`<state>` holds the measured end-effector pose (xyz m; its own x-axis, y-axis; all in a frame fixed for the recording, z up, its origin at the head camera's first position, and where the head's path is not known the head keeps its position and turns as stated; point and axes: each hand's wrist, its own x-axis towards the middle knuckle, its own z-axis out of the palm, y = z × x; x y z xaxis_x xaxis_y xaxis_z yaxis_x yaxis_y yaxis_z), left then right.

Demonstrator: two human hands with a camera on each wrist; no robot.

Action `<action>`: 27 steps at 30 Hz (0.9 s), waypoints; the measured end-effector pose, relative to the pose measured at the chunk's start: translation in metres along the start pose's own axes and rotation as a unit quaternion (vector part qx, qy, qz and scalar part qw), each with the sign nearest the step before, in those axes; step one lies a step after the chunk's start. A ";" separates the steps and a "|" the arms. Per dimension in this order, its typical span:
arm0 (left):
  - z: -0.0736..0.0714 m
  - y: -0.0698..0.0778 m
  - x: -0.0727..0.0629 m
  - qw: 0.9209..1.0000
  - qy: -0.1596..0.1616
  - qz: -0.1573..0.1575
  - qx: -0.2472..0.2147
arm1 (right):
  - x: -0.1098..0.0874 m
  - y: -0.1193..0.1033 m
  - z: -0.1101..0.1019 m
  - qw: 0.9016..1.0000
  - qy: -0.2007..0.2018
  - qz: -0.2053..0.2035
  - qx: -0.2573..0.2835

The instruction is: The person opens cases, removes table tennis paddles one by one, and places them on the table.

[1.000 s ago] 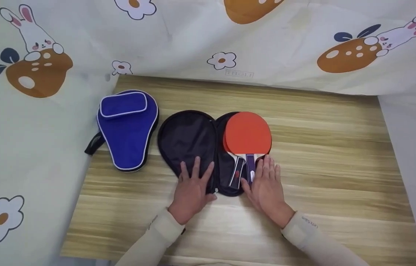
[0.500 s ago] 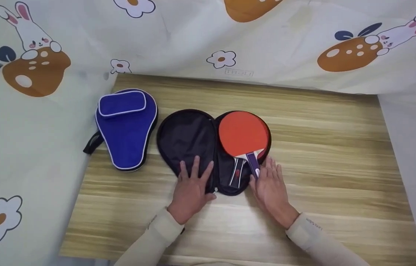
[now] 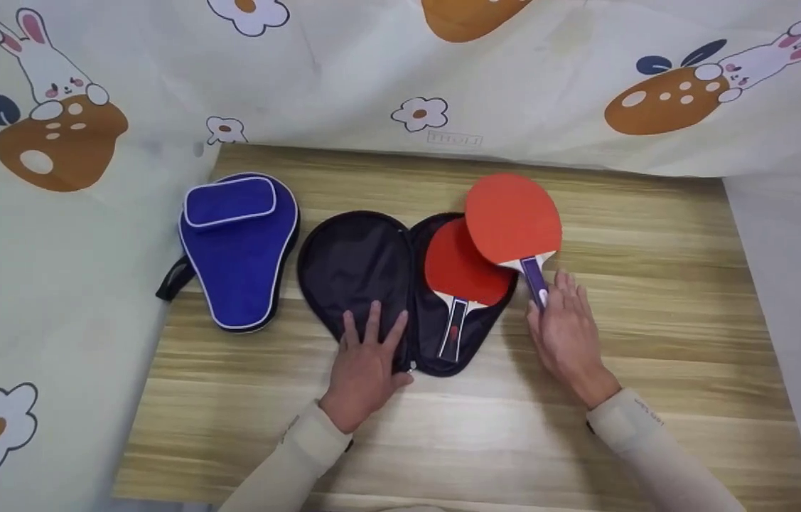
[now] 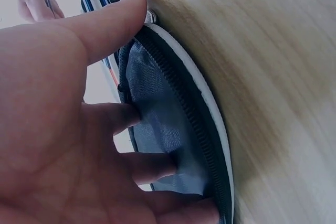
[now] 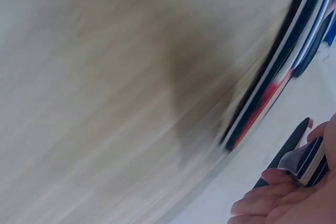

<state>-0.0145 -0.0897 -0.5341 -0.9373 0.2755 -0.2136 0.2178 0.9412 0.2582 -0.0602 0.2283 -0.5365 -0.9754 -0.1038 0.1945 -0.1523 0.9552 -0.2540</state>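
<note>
My right hand (image 3: 571,341) holds a red table tennis paddle (image 3: 512,217) by its purple handle, above the right edge of an open black paddle case (image 3: 357,259). In the right wrist view the handle's end (image 5: 304,161) lies between thumb and fingers. A second red paddle (image 3: 458,259) with a black handle rests in the case's right half, its upper right part covered by the held one. My left hand (image 3: 364,377) rests with spread fingers on the lower part of the case's left half. The left wrist view shows its thumb (image 4: 113,24) by the zippered edge.
A blue paddle case (image 3: 244,249) with white piping, a small pocket and a black strap (image 3: 176,277) lies at the left on the wooden table (image 3: 656,320). Patterned cloth (image 3: 343,71) hangs behind and at the sides of the table.
My right hand has lifted the upper paddle off the other and carried it right and away from me, uncovering the lower paddle. The left hand has stayed on the case.
</note>
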 end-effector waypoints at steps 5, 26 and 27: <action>-0.001 0.000 0.000 1.000 -0.007 -0.008 -0.003 | 0.010 0.041 -0.008 0.999 -0.004 0.038 -0.016; -0.003 0.002 0.001 1.000 -0.020 -0.012 -0.020 | 0.004 0.186 -0.039 0.974 -0.097 0.201 -0.029; -0.002 0.002 0.001 1.000 -0.021 -0.011 -0.018 | 0.005 0.191 -0.040 0.972 -0.106 0.207 -0.029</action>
<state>-0.0160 -0.0877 -0.5318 -0.9297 0.2624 -0.2584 0.1856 0.9399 0.2867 -0.0879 0.4210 -0.5460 -0.9632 0.2433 -0.1146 0.2631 0.9407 -0.2142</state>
